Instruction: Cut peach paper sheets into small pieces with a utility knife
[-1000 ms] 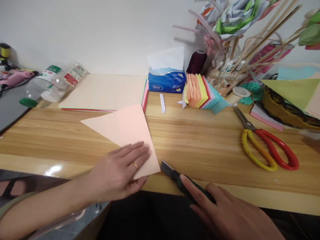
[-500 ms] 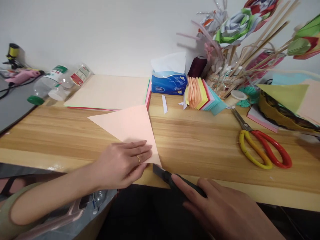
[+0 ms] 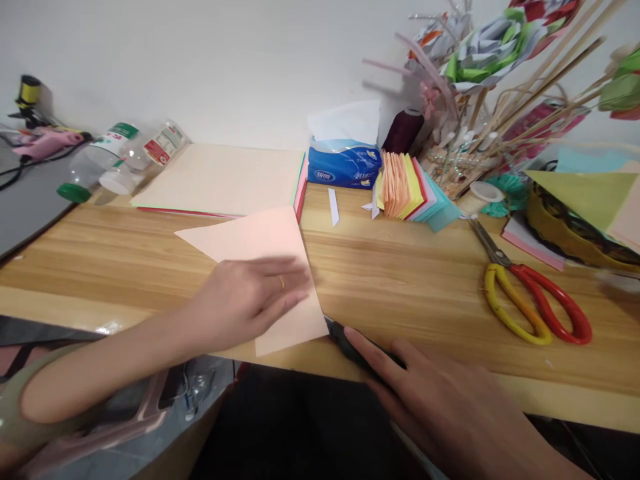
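A pale pink sheet of paper (image 3: pixel 270 237) lies at the desk's front, its lower part (image 3: pixel 293 333) showing below my left hand. Over the sheet is my left hand (image 3: pixel 255 293), fingers stretched out and smeared by motion, a ring on one of them. Whether it presses on the paper I cannot tell. My right hand (image 3: pixel 430 393) grips a dark-handled utility knife (image 3: pixel 353 347), index finger along its top. The knife's tip is at the sheet's lower right corner; most of the blade is hidden.
Yellow-and-red scissors (image 3: pixel 525 287) lie at right. Behind are a paper stack (image 3: pixel 225 177), a blue tissue pack (image 3: pixel 340 167), folded coloured papers (image 3: pixel 405 187) and paper flowers (image 3: pixel 495 50) on sticks. Plastic bottles (image 3: pixel 100 160) lie at left. The desk's front edge (image 3: pixel 565 393) runs below the hands.
My left hand has lifted or slid slightly up the sheet, and a lower flap of paper now shows beneath it. The knife's tip has moved up to the corner, with less blade visible.
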A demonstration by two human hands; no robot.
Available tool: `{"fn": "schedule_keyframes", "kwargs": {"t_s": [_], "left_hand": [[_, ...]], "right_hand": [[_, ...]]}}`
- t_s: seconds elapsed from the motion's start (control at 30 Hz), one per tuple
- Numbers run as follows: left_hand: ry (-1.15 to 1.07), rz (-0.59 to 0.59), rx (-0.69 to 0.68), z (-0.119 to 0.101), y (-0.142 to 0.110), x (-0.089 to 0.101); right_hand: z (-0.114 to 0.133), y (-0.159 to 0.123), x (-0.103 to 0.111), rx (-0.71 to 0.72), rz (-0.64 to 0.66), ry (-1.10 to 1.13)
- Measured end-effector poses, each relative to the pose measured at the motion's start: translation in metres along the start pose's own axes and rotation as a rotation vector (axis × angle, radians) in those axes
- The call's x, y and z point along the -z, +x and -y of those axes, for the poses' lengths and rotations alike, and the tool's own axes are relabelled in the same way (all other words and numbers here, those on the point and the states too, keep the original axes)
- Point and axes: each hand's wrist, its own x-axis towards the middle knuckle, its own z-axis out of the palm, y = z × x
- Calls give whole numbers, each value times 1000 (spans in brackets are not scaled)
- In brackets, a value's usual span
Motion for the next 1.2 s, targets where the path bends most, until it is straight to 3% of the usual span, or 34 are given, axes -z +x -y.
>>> {"fn": "schedule_keyframes", "kwargs": {"t_s": [0.07,0.13,0.3,0.83,1.2], "left_hand": [[119,-8,14,8,9,-9],[192,78,18,16,13,-21],[174,227,66,19,6,-40],[166,264,97,14,3,-37],[172,229,84,15,2,-39]], "right_hand": [[0,-1,1,5,8,2],[1,-2,1,14,18,3],[-1,-3,-3,28,22,33],[-6,-9,-7,32,24,38],[-4,-4,-8,14,38,54]]}}
